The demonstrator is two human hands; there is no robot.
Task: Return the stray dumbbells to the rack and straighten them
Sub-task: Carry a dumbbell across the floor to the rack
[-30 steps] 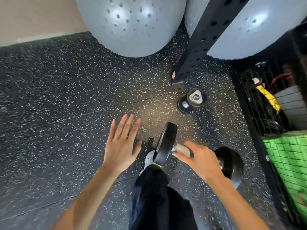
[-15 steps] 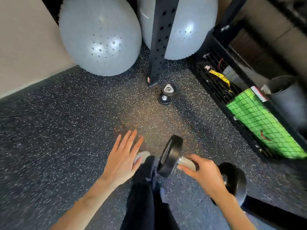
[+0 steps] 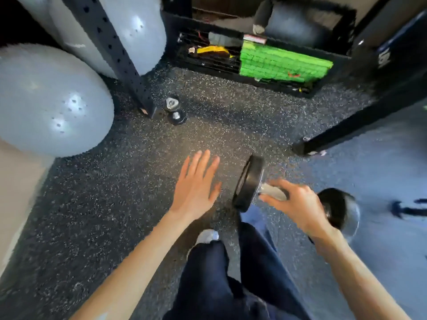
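My right fingers (image 3: 280,184) are curled tight round the silver bar of a big black dumbbell (image 3: 248,183). My right hand (image 3: 300,204) holds it up over my leg. The dumbbell's long way goes side to side. One round end sticks out just left of my fingers, and the other end is past my wrist on the right. My left hand (image 3: 196,188) is flat with straight fingers and holds nothing. It is near that left end but not touching it. Far ahead of my left fingers, a small dumbbell (image 3: 176,116) lies on the speckled floor (image 3: 92,204). It is just beside the foot of a black post (image 3: 120,56) and points away from me.
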